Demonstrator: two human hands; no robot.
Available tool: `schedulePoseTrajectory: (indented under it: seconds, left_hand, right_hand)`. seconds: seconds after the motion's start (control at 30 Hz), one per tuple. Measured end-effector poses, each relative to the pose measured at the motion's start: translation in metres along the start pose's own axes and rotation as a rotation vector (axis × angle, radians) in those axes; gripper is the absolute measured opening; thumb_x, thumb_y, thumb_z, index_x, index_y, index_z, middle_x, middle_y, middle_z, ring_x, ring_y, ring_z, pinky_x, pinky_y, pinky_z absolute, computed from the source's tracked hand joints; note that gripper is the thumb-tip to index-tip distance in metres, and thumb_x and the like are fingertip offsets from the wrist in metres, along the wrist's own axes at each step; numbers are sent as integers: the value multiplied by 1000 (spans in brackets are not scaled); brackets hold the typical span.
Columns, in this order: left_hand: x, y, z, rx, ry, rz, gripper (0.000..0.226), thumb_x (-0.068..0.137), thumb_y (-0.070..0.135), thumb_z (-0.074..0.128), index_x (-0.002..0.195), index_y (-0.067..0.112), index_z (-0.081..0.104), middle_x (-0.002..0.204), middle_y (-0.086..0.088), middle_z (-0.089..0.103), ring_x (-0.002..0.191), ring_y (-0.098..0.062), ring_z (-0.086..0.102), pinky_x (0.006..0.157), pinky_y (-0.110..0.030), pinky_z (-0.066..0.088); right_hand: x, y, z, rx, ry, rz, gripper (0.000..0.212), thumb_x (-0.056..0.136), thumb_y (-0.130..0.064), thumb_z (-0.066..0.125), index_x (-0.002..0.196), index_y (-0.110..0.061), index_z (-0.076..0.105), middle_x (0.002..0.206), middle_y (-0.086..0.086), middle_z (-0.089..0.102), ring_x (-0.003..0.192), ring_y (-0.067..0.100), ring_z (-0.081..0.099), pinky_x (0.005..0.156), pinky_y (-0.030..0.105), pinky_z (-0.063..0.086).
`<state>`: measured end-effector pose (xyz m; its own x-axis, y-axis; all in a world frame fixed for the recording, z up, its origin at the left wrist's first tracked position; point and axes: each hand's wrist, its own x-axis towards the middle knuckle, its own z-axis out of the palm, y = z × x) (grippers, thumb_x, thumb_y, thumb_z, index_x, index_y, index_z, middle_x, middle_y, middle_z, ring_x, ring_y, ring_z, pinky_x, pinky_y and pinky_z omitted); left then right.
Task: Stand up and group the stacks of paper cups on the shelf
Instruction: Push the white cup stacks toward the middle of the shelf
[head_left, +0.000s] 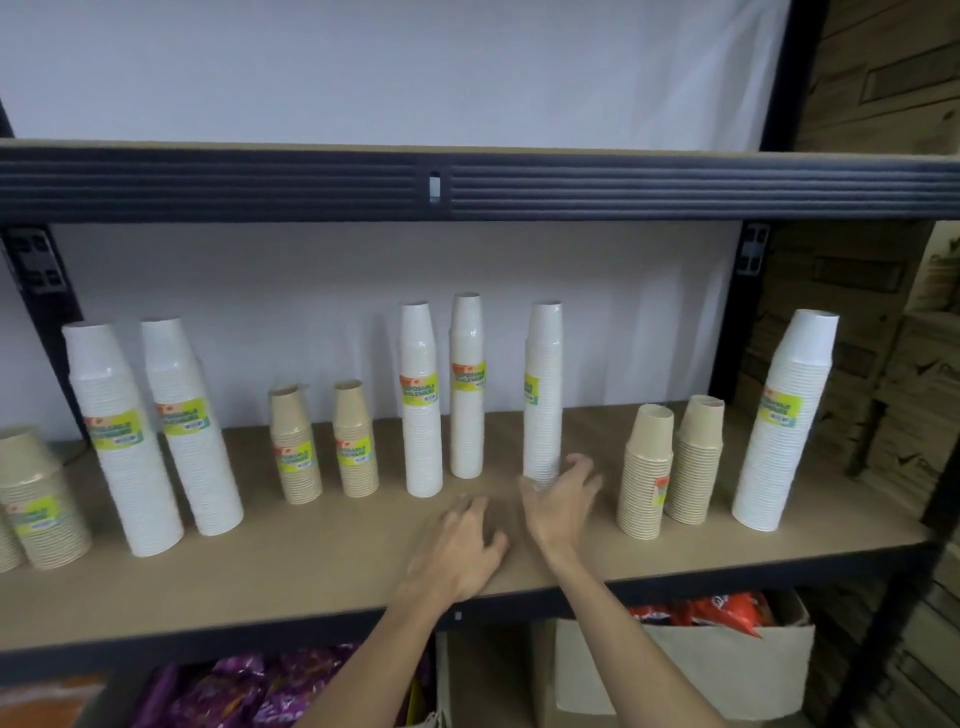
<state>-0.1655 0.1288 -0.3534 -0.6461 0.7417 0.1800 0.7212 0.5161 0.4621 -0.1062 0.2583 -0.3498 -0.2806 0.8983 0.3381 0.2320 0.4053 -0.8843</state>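
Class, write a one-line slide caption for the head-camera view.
Right hand at the base of a tall white cup stack, left hand open over the wooden shelf.

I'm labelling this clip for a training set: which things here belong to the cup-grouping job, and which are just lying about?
Job: white cup stacks, tan cup stacks, shelf board, left hand, right hand.
Lying about: purple packets, cardboard box, orange packets.

Two bare forearms (623, 634), slim wrists, bare left grip (462, 545) and bare right grip (558, 499)
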Motion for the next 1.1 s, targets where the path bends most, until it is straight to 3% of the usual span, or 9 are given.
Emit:
schedulePoseTrajectory:
  seconds: [0.1, 0.2, 0.33, 0.5, 0.6, 0.77, 0.97, 1.1]
  left_hand:
    - [0, -1, 1, 13, 7, -9, 56, 89, 48, 44, 140, 25, 41, 144, 3, 44, 122, -23, 50, 101, -38, 43]
    - [1, -1, 1, 24, 13, -7, 53, 91, 47, 45, 139, 25, 41, 141, 4, 46, 121, -22, 50, 98, -35, 43]
    - [2, 0, 1, 37, 25, -13, 57, 90, 49, 45, 142, 26, 39, 144, 3, 45, 124, -23, 49, 101, -36, 43]
    - [-1, 3, -2, 50, 17, -5, 59, 91, 48, 43, 145, 24, 36, 147, 3, 43, 124, -22, 49, 102, -35, 43]
    - [-2, 3, -3, 57, 25, -3, 58, 92, 48, 43, 144, 24, 37, 145, 2, 45, 122, -22, 50, 100, -34, 43]
    - [-4, 5, -5, 73, 36, 8, 57, 92, 49, 43, 142, 23, 39, 139, 1, 50, 115, -22, 54, 96, -35, 45]
    - [-6, 9, -7, 84, 52, 6, 53, 93, 45, 43, 140, 22, 40, 130, 0, 55, 110, -23, 55, 91, -35, 43]
    - [-6, 8, -7, 85, 46, 6, 55, 93, 46, 42, 143, 23, 37, 133, 0, 54, 112, -22, 55, 92, -35, 43]
  right_hand:
    - [18, -3, 5, -54, -51, 81, 96, 66, -44, 86, 139, -14, 30, 127, 14, 44, 111, 32, 51, 90, 47, 50]
    - [33, 1, 10, -95, -114, 75, 84, 67, -50, 83, 128, -15, 37, 118, 9, 52, 106, 29, 56, 82, 42, 51]
    - [46, 11, 10, 21, -198, 11, 62, 70, -31, 84, 116, -17, 44, 112, 3, 60, 101, 24, 60, 79, 34, 49]
    - [59, 16, 4, 204, -453, -10, 58, 80, -14, 79, 124, -16, 42, 121, 3, 60, 104, 16, 60, 84, 27, 47]
    - [64, 15, 5, 196, -487, -35, 52, 83, -8, 75, 126, -8, 47, 119, 2, 60, 106, 16, 59, 86, 25, 45]
    - [66, 18, 8, 155, -515, -78, 51, 87, -6, 70, 133, -8, 49, 124, 2, 62, 116, 18, 58, 104, 39, 45]
    - [61, 20, 8, 121, -527, -103, 58, 92, -3, 60, 143, -20, 38, 130, -10, 54, 123, 9, 50, 108, 30, 37]
    - [60, 18, 7, 117, -546, -53, 66, 88, -17, 70, 145, -19, 37, 133, -8, 51, 126, 12, 49, 102, 26, 37]
